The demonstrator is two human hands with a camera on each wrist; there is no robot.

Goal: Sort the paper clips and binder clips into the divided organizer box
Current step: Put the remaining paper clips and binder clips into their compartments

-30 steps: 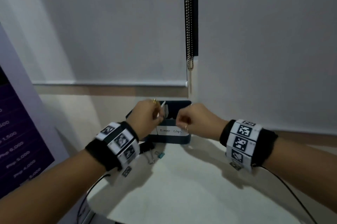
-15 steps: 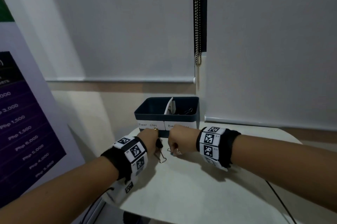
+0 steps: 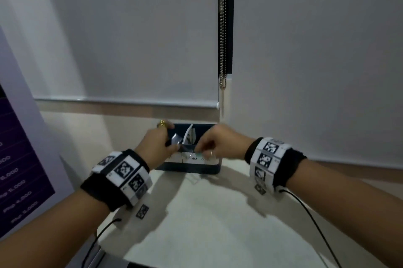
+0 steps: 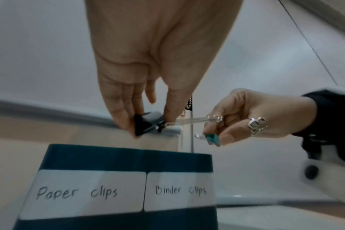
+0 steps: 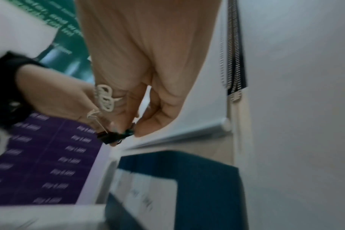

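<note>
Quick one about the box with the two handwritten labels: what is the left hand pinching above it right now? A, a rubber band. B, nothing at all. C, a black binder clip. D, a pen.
C: in the left wrist view the left hand pinches a black binder clip between its fingers and thumb, above the organizer box labelled "Paper clips" and "Binder clips".

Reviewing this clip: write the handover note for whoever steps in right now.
Left hand: pinches a black binder clip above the organizer box.
Right hand: pinches a teal binder clip; a wire handle spans between the two hands.
Box: stands on the table, labelled Paper clips left, Binder clips right.
Done: cannot tell; contents mostly hidden.
Left: drop both clips in the right compartment, then check the table for others.
</note>
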